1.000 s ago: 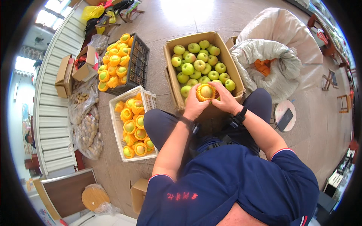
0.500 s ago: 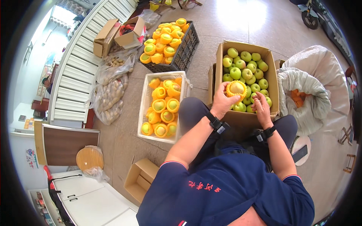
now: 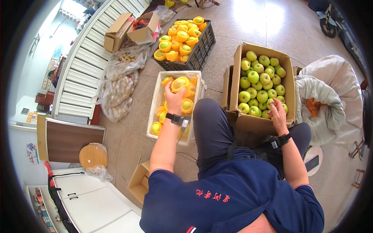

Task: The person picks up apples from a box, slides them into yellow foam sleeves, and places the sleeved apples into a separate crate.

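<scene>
My left hand point(image 3: 174, 99) is over the white plastic crate point(image 3: 195, 134), closed round an apple in a yellow foam net point(image 3: 180, 83). Other netted green apples point(image 3: 187, 105) lie in that crate, partly covered by my hand and forearm. Above the near right part of the cardboard box point(image 3: 288, 73) is my right hand point(image 3: 277, 115). Its fingers are loosely bent and apart, next to the bare green apples point(image 3: 265, 79) filling the box. They hold nothing that I can make out.
A black crate point(image 3: 202, 46) heaped with netted apples stands beyond the white one. Right of the box, a pale sack point(image 3: 318, 101) holds orange pieces. Bags of potatoes point(image 3: 120, 89) lie at the left. A small open carton point(image 3: 139, 182) sits near my left side.
My left hand has carried the netted apple left from over the cardboard box to the white crate. My right hand has stayed by the box, its fingers lower over the apples.
</scene>
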### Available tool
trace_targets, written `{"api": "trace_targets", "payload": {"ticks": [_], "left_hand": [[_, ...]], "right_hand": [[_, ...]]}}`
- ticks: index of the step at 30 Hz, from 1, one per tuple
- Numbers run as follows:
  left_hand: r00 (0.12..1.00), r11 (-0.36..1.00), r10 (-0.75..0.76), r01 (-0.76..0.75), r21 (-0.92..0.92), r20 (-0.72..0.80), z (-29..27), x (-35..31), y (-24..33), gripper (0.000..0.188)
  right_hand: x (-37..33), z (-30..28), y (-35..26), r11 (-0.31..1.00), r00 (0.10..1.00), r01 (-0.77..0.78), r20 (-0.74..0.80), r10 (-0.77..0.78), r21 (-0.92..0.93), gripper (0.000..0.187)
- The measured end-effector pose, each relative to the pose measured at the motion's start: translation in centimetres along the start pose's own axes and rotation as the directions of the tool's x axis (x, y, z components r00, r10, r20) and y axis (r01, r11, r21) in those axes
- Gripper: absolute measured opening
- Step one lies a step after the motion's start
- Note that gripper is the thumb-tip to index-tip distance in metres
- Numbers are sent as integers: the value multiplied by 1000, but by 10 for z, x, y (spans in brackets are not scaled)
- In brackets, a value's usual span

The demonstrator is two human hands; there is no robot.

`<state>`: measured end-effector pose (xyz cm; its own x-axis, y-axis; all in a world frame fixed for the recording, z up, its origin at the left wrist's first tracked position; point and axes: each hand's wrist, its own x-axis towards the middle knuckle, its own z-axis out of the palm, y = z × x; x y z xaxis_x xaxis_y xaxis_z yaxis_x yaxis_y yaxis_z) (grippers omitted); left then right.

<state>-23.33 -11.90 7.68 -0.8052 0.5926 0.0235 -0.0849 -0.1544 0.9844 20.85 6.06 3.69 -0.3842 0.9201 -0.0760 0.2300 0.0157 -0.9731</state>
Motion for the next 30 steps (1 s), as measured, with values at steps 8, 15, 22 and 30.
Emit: {"api": "trace_targets", "payload": {"ticks": [8,15,22,30], "left_hand": [[959,893,-19,144,426,-284,-118,6,-48,61],[907,606,179,205,769,-382,-179,11,-87,66],[785,789,186,239,566,-591,-201,29,-84,57],[853,586,204,287,758,-481,-187,32,-88,61]], "right_hand": [[1,-2,1,999,1000,-22,-16,22,-44,46],[3,2,5,992,1000,-24,-22,21,-120,46],[3,8,3,988,999,-24,-34,19,-150,47],[6,4,8,982,998,-48,-56,39,-183,47]]}}
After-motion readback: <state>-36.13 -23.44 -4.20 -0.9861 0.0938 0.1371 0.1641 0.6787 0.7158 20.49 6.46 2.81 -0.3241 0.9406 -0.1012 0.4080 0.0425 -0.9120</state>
